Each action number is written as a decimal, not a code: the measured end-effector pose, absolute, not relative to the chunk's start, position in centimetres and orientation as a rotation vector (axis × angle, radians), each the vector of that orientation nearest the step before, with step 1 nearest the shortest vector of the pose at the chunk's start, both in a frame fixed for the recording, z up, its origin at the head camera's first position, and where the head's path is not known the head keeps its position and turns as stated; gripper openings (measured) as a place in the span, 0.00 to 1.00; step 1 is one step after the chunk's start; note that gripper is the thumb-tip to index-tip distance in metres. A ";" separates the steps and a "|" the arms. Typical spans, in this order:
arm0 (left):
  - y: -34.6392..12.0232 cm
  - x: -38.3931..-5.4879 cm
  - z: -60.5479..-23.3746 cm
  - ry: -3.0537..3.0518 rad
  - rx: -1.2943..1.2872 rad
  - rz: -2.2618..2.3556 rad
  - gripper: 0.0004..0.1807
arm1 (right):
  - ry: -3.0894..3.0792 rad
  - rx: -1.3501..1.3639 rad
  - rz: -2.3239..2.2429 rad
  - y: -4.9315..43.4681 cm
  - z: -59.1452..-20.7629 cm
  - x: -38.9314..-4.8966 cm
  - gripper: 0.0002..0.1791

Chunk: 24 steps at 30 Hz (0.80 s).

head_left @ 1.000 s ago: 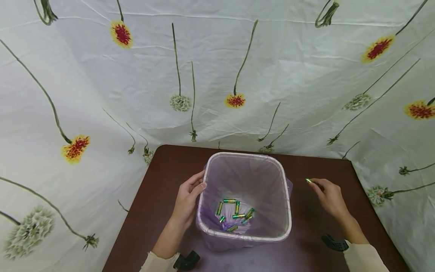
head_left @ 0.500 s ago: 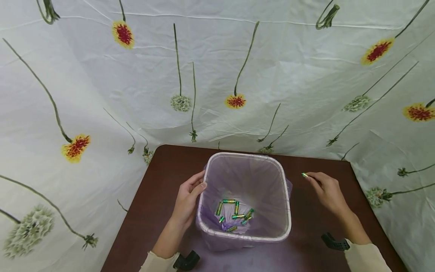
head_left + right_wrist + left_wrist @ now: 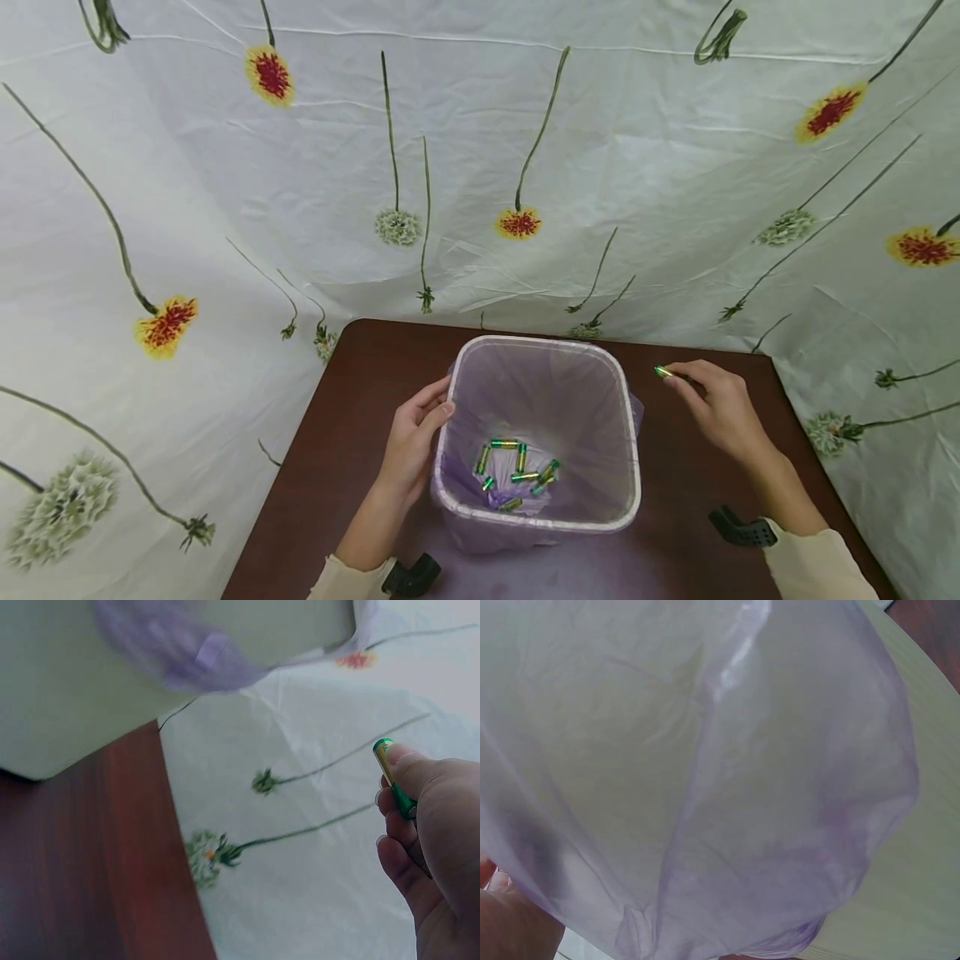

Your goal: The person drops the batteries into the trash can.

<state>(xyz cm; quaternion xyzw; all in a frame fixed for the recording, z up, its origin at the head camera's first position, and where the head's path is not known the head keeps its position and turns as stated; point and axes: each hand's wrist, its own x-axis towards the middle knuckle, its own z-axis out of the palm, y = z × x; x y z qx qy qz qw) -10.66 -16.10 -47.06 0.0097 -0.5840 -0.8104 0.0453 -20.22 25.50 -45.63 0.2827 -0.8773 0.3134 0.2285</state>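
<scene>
A pale square bin (image 3: 459, 500), lined with a thin purple translucent bag (image 3: 585, 408), stands on the brown table. Several green-and-gold batteries (image 3: 525, 477) lie scattered on its bottom. At the bin's left side my left hand (image 3: 411, 437) holds the wall, thumb near the rim and fingers along the outside. The left wrist view shows mostly the bag hanging over the wall, with part of that hand in the lower left corner. Right of the bin, above the table, my right hand (image 3: 723, 408) pinches one battery (image 3: 395, 780) between thumb and fingers, apart from the bin.
The dark brown table (image 3: 375, 375) reaches out on both sides of the bin. Behind it and along the sides hangs a white cloth (image 3: 480, 125) printed with flowers. Loose bag film (image 3: 637, 414) sticks out past the bin's right rim.
My right hand has moved up and slightly left in the head view, carrying the battery. The left hand, the bin and the batteries inside stay where they were.
</scene>
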 end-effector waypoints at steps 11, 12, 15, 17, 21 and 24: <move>-16.1 -10.7 -47.2 -1.787 0.024 -2.465 0.24 | -2.359 0.891 0.906 22.9 -42.6 -19.5 0.16; -16.1 -10.7 -47.2 -1.785 0.022 -2.466 0.24 | -2.352 0.904 0.904 22.6 -42.4 -19.4 0.16; -16.0 -10.8 -47.3 -1.782 0.018 -2.471 0.24 | -2.328 0.951 0.914 21.7 -41.6 -19.4 0.17; -16.0 -10.8 -47.3 -1.780 0.018 -2.474 0.24 | -2.315 0.981 0.913 21.1 -41.3 -19.4 0.17; -16.0 -10.8 -47.3 -1.776 0.030 -2.477 0.24 | -2.307 1.052 0.912 20.0 -40.9 -19.5 0.16; -16.0 -10.8 -47.2 -1.772 0.029 -2.475 0.24 | -2.293 1.108 0.907 19.1 -40.7 -19.6 0.16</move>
